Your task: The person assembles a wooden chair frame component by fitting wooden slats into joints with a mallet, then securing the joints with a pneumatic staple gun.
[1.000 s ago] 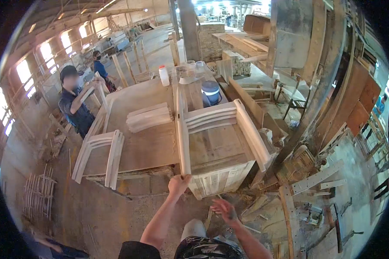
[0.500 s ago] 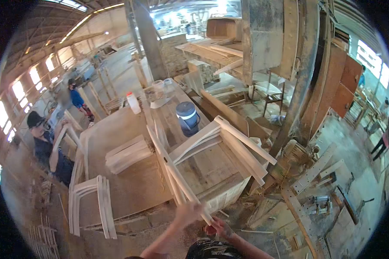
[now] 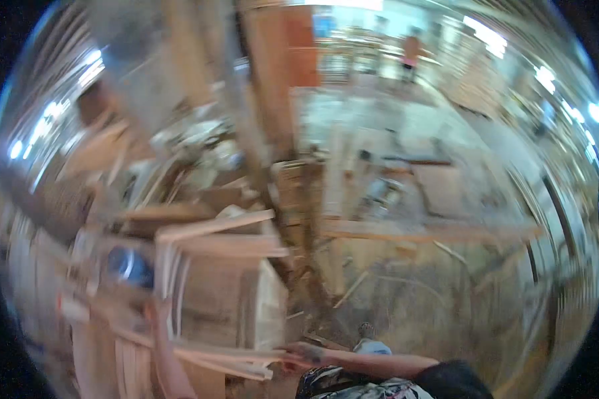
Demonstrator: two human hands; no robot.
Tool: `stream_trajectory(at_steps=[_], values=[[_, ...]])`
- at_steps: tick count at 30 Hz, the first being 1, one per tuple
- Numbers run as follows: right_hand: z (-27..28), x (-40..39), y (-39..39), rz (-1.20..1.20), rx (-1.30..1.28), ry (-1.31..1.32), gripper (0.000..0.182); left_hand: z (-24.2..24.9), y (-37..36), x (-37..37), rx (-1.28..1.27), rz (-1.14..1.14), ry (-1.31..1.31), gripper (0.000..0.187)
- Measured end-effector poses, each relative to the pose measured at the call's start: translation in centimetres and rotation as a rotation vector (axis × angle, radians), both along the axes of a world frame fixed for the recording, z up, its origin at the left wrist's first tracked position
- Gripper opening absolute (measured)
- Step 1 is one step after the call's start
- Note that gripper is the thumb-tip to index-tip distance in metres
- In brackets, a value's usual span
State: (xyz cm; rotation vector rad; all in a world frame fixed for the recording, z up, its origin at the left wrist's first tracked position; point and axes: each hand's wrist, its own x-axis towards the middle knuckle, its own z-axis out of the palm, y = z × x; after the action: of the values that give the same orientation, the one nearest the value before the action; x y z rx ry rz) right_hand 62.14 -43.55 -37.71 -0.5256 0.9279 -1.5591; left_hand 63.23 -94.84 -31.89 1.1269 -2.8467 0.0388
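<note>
– Red-capped bottle (image 3: 73, 308) 1st: L of the blue jug (image 3: 130, 265), wearer's side of it. Next, going R?

– L hand (image 3: 156, 316), wearer's side of the jug & a touch R. V. blurred: it's at the near rail (image 3: 223, 353), but can't tell if the fingers wrap it.

– And the pale wooden frame (image 3: 233, 247) itself?

– R of the jug, on the wooden crate (image 3: 271, 309). Might be >1 frame stacked, can't tell. Near rail's on the wearer's side of the jug, long axis approx L-to-R across the wearer, R end dipping a bit toward them. Slats run off it, away from the wearer, just R of the jug.

– R hand (image 3: 303, 356)?

– Furthest R from the jug, at the rail's R end. Looks to touch it; can't tell if it's closed round it.

– So which hand's nearer what?

– L hand's by the slats, R hand's by the rail end. Most of the frame lies beyond both, away from the wearer.

– Diff vs ½ s ago?

– View's swung R, so jug & frame sit further L in it. Hands were close together at the rail's near end; now the L one's up by the slats, well apart from the R one. Co-worker at far L is out of view.
</note>
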Motion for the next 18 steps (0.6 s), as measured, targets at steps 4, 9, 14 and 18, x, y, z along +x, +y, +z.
stream_trajectory(at_steps=[4,9,14,18], values=[[5.0,-2.7,2.0,0.037,0.123,0.278,0.046,0.0,2.9,-1.6,0.272,-0.057,0.424,0.057],[2.9,-4.3,10.6,-0.217,0.009,0.181,0.046,1.2,15.8,-5.0,0.639,0.127,0.580,0.061],[1.6,-6.8,28.3,-0.542,0.014,0.167,0.042,0.3,28.3,-9.8,1.037,0.120,0.669,0.067],[4.9,-8.5,44.6,-0.862,0.398,0.272,0.034,-1.1,43.1,-16.7,1.157,0.017,0.684,0.070]])
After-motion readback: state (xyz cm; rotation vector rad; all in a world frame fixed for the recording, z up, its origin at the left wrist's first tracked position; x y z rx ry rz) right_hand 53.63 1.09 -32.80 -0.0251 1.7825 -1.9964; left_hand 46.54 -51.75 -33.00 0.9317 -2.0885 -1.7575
